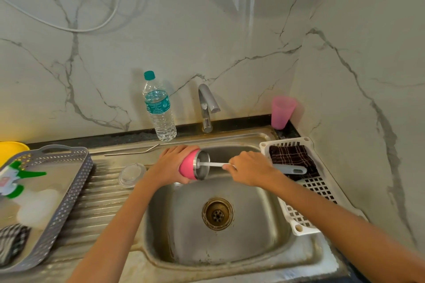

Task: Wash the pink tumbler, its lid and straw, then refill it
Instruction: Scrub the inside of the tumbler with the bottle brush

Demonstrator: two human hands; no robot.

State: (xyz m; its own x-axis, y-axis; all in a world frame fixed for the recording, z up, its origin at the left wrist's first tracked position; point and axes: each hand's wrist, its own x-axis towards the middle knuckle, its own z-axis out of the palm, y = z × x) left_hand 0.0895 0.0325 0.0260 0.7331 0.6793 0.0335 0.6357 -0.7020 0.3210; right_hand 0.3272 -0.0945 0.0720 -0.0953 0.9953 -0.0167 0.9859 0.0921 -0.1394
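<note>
Steel sink (253, 243) below pink tumbler (187, 166), marble walls (207, 41) behind.

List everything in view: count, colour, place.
sink: 1, steel, centre
tumbler: 1, pink, sideways over sink
brush: 1, white-grey, tip in tumbler
lid: 1, clear, on drainboard
straw: 1, metal, behind drainboard
tap: 1, silver, behind sink
bottle: 1, clear, teal cap, by tap
cup: 1, pink, back right corner
basket: 1, white, right of sink
tray: 1, grey, far left
cloth: 2, dark checked, basket and tray
sprayer: 1, green-white, in tray
left hand: grips tumbler
right hand: grips brush
</note>
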